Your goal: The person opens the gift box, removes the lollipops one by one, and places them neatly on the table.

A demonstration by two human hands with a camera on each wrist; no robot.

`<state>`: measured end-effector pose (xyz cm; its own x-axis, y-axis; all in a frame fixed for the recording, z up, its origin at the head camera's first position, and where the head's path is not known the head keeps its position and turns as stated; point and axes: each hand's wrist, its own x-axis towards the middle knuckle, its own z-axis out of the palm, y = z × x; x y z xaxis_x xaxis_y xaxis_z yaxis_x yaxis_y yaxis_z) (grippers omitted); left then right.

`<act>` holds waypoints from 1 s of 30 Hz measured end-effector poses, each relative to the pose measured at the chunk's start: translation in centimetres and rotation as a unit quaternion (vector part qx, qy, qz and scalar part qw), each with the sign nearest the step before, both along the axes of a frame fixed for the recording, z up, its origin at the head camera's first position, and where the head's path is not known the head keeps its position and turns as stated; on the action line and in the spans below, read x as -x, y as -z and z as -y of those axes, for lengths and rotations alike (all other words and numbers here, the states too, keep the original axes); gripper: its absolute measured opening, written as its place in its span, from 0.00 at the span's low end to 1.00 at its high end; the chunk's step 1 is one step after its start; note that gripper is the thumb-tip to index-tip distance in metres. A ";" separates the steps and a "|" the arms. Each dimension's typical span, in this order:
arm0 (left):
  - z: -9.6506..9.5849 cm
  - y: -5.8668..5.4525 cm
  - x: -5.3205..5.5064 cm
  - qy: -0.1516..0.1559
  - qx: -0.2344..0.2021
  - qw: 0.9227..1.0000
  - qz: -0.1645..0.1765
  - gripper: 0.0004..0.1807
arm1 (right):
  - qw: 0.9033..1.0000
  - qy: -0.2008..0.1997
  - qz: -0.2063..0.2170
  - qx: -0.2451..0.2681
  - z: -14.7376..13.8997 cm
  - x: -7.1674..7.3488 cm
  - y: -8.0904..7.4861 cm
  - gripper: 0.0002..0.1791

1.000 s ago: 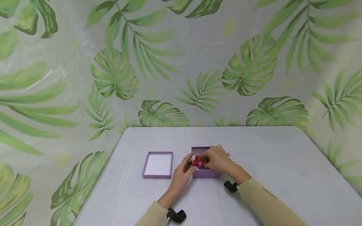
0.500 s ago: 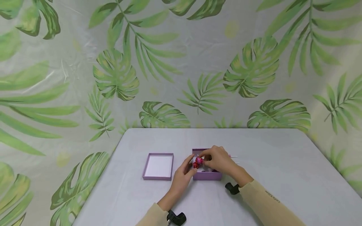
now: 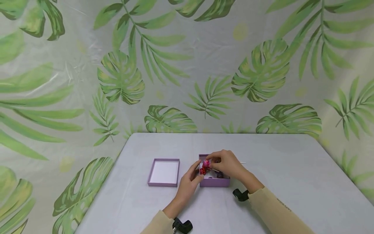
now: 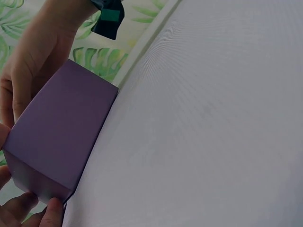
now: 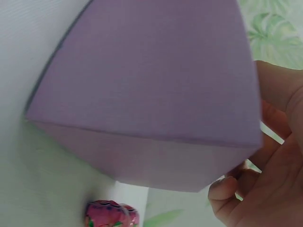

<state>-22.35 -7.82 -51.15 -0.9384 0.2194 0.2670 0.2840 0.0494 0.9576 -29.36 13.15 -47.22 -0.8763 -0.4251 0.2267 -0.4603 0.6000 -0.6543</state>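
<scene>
A lidless purple box point(image 3: 214, 183) stands near the middle of the table, with wrapped lollipops inside. Along its left side lies my left hand point(image 3: 187, 185), thumb near the front left corner and fingertips against the outer wall; the left wrist view shows these fingers point(image 4: 53, 213) on the purple box. Over the box opening, my right hand point(image 3: 229, 164) pinches a pink-wrapped lollipop point(image 3: 206, 163) between thumb and fingers. Red lollipops point(image 3: 203, 171) sit at the left inside, a dark purple one point(image 3: 220, 175) near the front wall. The right hand hides the box's right part.
Left of the box lies its shallow purple lid point(image 3: 163, 172), white inside facing up. To the box's right, a lollipop stick point(image 3: 243, 162) pokes out past the hand; a pink-wrapped lollipop point(image 5: 111, 215) shows there in the right wrist view. A leaf-print curtain point(image 3: 169, 65) hangs behind the table.
The right hand has lifted the pink lollipop slightly up from among the red ones, and a dark lollipop has come into sight at the front. The left hand stays at the box.
</scene>
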 end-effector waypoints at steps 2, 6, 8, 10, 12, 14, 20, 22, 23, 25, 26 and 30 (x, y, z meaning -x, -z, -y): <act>-0.1 0.0 0.0 0.001 0.000 1.000 0.000 0.31 | 1.000 0.005 0.004 0.002 -0.1 0.0 -0.3 0.14; -0.1 0.0 0.1 0.003 0.004 1.000 0.001 0.31 | 1.000 0.017 0.008 0.001 -0.2 -0.1 -1.1 0.14; -0.1 0.0 0.1 0.001 0.009 1.000 -0.001 0.31 | 1.000 0.018 0.007 0.002 -0.2 -0.3 -1.5 0.13; 0.0 -0.1 0.1 -0.002 0.014 1.000 -0.002 0.31 | 1.000 0.017 0.005 0.001 -0.3 -0.4 -1.9 0.13; 0.1 -0.2 0.0 -0.005 0.016 1.000 -0.002 0.31 | 1.000 0.018 0.003 -0.001 -0.3 -0.5 -2.2 0.13; 0.1 -0.2 0.0 -0.005 0.020 1.000 -0.002 0.31 | 1.000 0.021 0.002 -0.001 -0.5 -0.6 -2.5 0.13; 0.2 -0.2 -0.1 0.002 0.020 1.000 -0.002 0.32 | 0.999 0.038 0.013 0.000 -1.4 -1.0 -3.2 0.13; 0.2 -0.2 -0.1 0.002 0.019 1.000 0.001 0.31 | 0.999 0.040 0.017 0.001 -1.8 -1.0 -3.4 0.14; 0.2 -0.2 -0.1 0.001 0.017 1.000 0.001 0.31 | 0.999 0.041 0.020 0.003 -2.0 -1.1 -3.4 0.14; 0.1 -0.2 0.0 0.000 0.013 1.000 0.002 0.31 | 0.999 0.042 0.019 0.003 -2.5 -1.1 -3.5 0.14; 0.1 -0.2 0.0 -0.001 0.010 1.000 0.001 0.32 | 0.999 0.041 0.015 0.002 -2.8 -1.1 -3.6 0.14; 0.0 1.7 1.1 -0.013 0.014 1.000 -0.006 0.32 | 0.999 0.039 -0.003 -0.002 -3.6 -1.2 -3.8 0.14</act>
